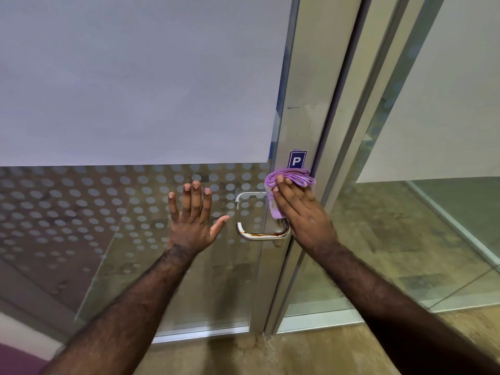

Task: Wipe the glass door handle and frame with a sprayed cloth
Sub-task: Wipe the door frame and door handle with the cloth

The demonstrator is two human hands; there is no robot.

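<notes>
A glass door [135, 104] with frosted film and a dotted band has a silver metal frame [305, 104] on its right side. A curved steel handle [259, 236] juts from the frame, with a brown stain along its lower bar. My right hand [300, 209] presses a folded purple cloth [290, 178] flat against the frame just above the handle, under a small blue "P" sticker [296, 159]. My left hand [194, 215] rests flat on the glass left of the handle, fingers spread, holding nothing.
A second metal post [373, 104] and a fixed glass panel [446, 90] stand to the right of the door. The floor [243, 355] below is mottled brown-green. A purple patch [16, 358] shows at the bottom left corner.
</notes>
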